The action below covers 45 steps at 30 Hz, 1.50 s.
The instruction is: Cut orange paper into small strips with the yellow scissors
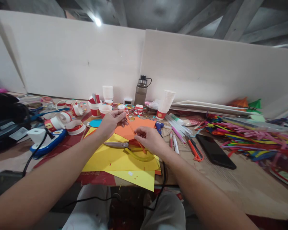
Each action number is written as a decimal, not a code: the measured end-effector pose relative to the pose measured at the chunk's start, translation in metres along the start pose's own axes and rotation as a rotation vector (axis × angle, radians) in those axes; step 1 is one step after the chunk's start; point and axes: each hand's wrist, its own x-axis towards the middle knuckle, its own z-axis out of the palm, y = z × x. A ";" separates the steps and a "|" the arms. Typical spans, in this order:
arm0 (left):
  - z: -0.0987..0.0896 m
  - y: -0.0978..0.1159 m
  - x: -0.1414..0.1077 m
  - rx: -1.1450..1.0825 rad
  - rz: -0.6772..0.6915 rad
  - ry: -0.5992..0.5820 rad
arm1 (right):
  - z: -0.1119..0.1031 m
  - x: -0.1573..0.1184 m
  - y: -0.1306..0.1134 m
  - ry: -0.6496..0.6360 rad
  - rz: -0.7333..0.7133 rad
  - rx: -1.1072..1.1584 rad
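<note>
A thin orange paper strip (131, 125) slants between my two hands. The fingertips of my left hand (114, 121) pinch its upper end. My right hand (148, 139) has its fingers closed round the lower part, and the strip's tail hangs out below them. Behind the hands lies an orange paper sheet (144, 122) with a jagged edge. Under them are yellow paper sheets (98, 161). Scissors with yellow-green handles (139, 156) rest on the yellow paper, their blades pointing left.
Paper cups (105, 109) and a dark bottle (141, 92) stand behind. Cut cup rings (75, 126) and a blue-white tool (48, 143) lie left. Right are markers (175, 143), an orange cutter (194, 149), a phone (216, 151) and colourful pipe cleaners (252, 137). A black cable (163, 179) hangs in front.
</note>
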 end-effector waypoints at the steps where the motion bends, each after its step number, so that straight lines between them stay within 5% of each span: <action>1: 0.000 0.000 0.000 0.003 -0.005 -0.005 | 0.000 0.000 0.001 0.008 -0.004 0.003; 21: 0.006 -0.010 -0.006 0.220 -0.153 -0.173 | -0.003 0.002 0.001 0.061 0.033 0.052; 32: 0.012 -0.013 -0.009 0.260 -0.101 -0.088 | -0.002 0.005 0.002 0.130 0.055 0.148; 45: 0.017 -0.013 -0.010 0.034 -0.096 -0.072 | -0.008 0.004 -0.007 -0.016 0.160 0.309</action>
